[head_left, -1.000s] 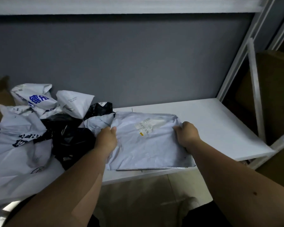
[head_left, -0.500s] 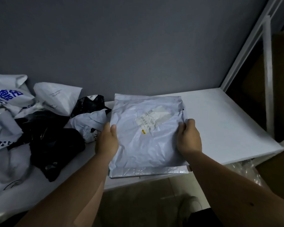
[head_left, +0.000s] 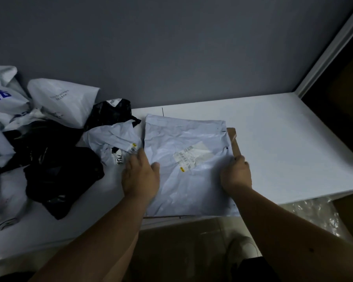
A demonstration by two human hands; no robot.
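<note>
label (head_left: 192, 157) print too small to read, cardboard (head_left: 235, 143) mostly hidden under parcel (head_left: 188, 186)

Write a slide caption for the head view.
Left hand and right hand hold a pale mailer bag on a white shelf beside piled parcels.

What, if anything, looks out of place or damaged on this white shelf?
The pale grey plastic mailer bag, gripped by the left hand and right hand, is wrinkled, and a brown cardboard sheet sticks out under its right edge. Beside it, crumpled black and white plastic bags lie heaped.
</note>
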